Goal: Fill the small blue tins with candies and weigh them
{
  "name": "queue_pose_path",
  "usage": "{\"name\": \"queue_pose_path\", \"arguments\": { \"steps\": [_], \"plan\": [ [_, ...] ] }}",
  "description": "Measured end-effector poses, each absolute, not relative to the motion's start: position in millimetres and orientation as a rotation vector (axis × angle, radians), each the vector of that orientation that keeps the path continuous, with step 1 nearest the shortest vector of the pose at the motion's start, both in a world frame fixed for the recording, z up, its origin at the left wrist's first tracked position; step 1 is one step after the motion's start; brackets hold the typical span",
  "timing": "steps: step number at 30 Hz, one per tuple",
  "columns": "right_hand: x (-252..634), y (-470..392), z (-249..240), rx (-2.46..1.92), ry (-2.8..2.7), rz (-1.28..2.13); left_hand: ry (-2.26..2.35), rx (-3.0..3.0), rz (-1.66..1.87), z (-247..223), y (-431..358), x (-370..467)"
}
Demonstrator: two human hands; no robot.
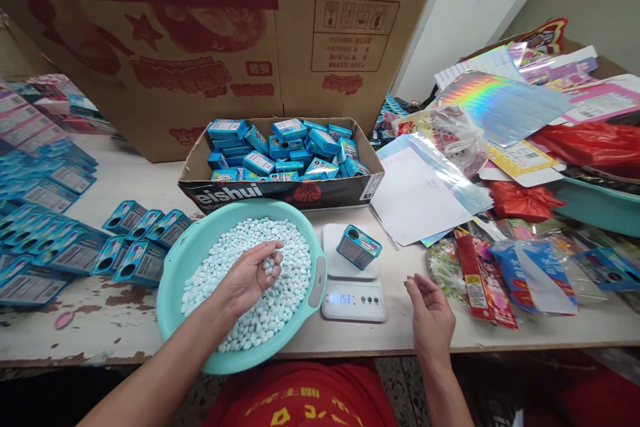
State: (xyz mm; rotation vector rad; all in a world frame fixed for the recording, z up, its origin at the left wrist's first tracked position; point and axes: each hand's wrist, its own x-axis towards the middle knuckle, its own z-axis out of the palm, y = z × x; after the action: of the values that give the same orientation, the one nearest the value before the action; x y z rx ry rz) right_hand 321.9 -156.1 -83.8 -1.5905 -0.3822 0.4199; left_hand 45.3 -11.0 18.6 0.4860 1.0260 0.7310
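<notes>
My left hand [254,275] is over the turquoise basin [173,280], its fingers curled round a few small pale candies [270,265]. Many more of these pale blue-white candies [220,247] fill the basin below. Just right of the basin, a white digital scale [354,300] has a lit display that seems to read 15.3. On its plate stands a small blue box [359,247], slightly tilted, with a dark round opening on top. My right hand [431,312] hovers to the right of the scale, fingers loosely bent and apart, with nothing visible in it.
Behind the basin, an open carton [280,193] holds many blue boxes, backed by a large cardboard box [300,80]. Blue boxes [65,247] stand in rows at left. Papers [420,193] and plastic packaging [483,280] crowd the right side. A pink piece [64,319] lies front left.
</notes>
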Motion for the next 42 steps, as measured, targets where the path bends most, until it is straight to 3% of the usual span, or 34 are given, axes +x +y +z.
{"name": "queue_pose_path", "arguments": {
  "steps": [18,26,31,38,42],
  "plan": [
    [319,-166,-93,-1.621,-0.369,0.488,0.990,0.853,0.505,14,-4,50],
    [302,-139,-76,-1.527,-0.580,0.527,1.126,2.130,0.465,1,-14,39],
    [289,-105,-66,-1.600,-0.782,0.532,1.068,2.396,0.417,-10,-20,36],
    [275,-92,-44,-1.653,-0.838,0.498,0.980,2.483,0.546,14,-27,38],
    [246,-93,-22,-1.462,-1.236,0.465,0.847,2.608,0.772,37,-32,44]
  ]
}}
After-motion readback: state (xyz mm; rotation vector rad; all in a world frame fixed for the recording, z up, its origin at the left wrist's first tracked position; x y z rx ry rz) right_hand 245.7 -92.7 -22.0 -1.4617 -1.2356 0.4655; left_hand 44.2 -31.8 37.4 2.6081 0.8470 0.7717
